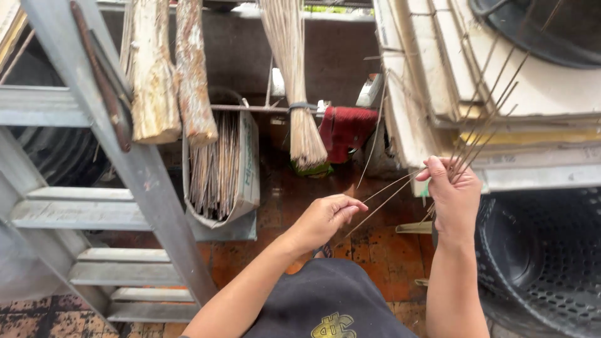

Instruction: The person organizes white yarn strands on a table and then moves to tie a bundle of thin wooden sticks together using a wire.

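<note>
My right hand [452,195] is closed around a small bunch of thin brown sticks [488,119] that fan up and to the right. My left hand [325,216] pinches the lower end of one or two thin sticks [383,199] that slant up toward my right hand. Both hands hover above my lap, over a reddish tiled floor [369,241]. A tied bundle of similar sticks [295,81] hangs upright just beyond my hands.
A grey metal ladder [125,156] leans at the left. Two rough wooden logs [169,69] stand behind it. A white box [222,169] holds several sticks. A red cloth [345,130] lies at the back. Stacked boards [438,69] and a black perforated basket [544,250] fill the right.
</note>
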